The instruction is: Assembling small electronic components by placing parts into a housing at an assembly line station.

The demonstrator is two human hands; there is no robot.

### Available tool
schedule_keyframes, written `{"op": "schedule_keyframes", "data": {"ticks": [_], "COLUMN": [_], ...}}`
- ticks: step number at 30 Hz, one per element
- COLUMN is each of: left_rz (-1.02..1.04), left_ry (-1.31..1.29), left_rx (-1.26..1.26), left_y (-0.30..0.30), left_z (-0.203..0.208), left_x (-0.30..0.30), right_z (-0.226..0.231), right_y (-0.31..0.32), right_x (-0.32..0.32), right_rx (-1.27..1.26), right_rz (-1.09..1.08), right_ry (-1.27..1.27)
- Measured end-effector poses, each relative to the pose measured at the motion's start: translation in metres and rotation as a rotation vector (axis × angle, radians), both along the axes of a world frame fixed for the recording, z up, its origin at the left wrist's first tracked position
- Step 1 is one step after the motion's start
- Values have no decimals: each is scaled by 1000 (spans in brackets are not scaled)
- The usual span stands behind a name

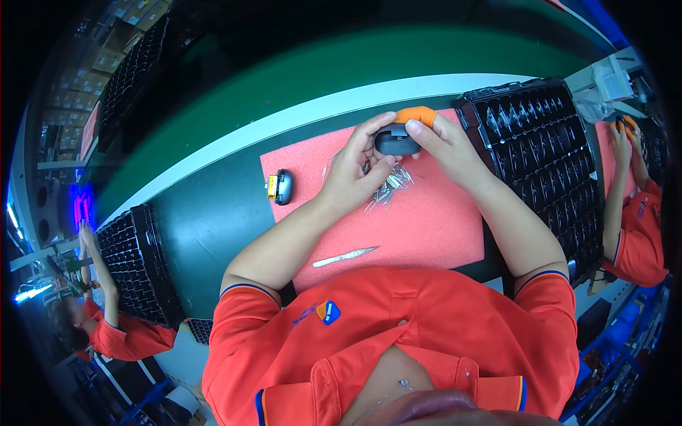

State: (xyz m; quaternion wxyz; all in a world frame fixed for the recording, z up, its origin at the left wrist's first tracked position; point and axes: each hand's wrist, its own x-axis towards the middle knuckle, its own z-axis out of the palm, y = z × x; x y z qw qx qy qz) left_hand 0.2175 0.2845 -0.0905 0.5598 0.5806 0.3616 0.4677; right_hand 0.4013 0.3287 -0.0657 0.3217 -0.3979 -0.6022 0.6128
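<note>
Black case is held between left hand and right hand.

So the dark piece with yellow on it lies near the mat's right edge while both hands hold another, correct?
No, the head view shows the yellow-marked piece near the left edge of the pink mat. The left hand and right hand hold another dark piece.

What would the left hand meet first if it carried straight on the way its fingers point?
The left hand would first press against the dark rounded case in its grip; past that, probably the orange piece by the right hand, though depth is hard to judge here.
</note>
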Motion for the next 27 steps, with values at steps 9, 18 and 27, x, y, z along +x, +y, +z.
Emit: {"op": "schedule_keyframes", "data": {"ticks": [9, 18, 27], "left_rz": [125, 333, -32], "left_ry": [-50, 205, -208], "left_rx": [-48, 558, 720], "left_y": [2, 19, 28], "left_z": [-2, 83, 223], "left_x": [1, -2, 130], "right_z": [-12, -37, -31], "right_y": [10, 39, 44], "right_x": [8, 12, 31], "right_rx": [9, -17, -34], "right_rz": [-124, -143, -143], "right_ry": [15, -57, -70]}}
